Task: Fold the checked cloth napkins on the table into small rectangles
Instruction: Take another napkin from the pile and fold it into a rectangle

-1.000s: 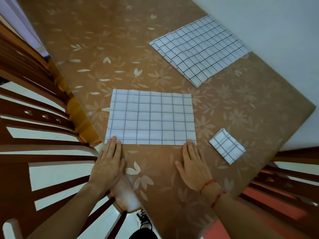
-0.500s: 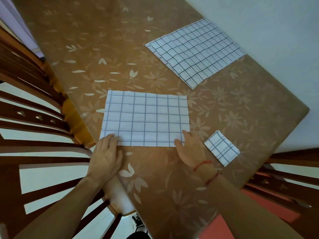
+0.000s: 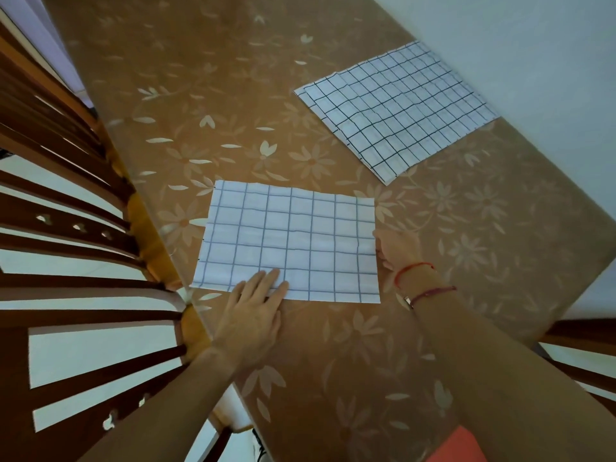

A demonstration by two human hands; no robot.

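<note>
A checked napkin (image 3: 290, 241), folded into a wide rectangle, lies flat on the brown flowered table (image 3: 466, 245) in front of me. My left hand (image 3: 253, 311) rests flat, palm down, with its fingertips on the napkin's near edge left of the middle. My right hand (image 3: 398, 251) is at the middle of the napkin's right edge, blurred, its fingertips touching the cloth. Whether it pinches the edge is unclear. A pile of unfolded checked napkins (image 3: 396, 111) lies at the back right. The small folded napkin is hidden behind my right arm.
Wooden chair backs (image 3: 66, 261) stand along the table's left edge, and another chair (image 3: 580, 345) is at the right. A pale wall (image 3: 533, 45) runs beside the table's far right side.
My right hand moved from the napkin's near right corner up to the middle of its right edge. My left hand slid right along the near edge. The view shifted and the small folded napkin went out of sight.
</note>
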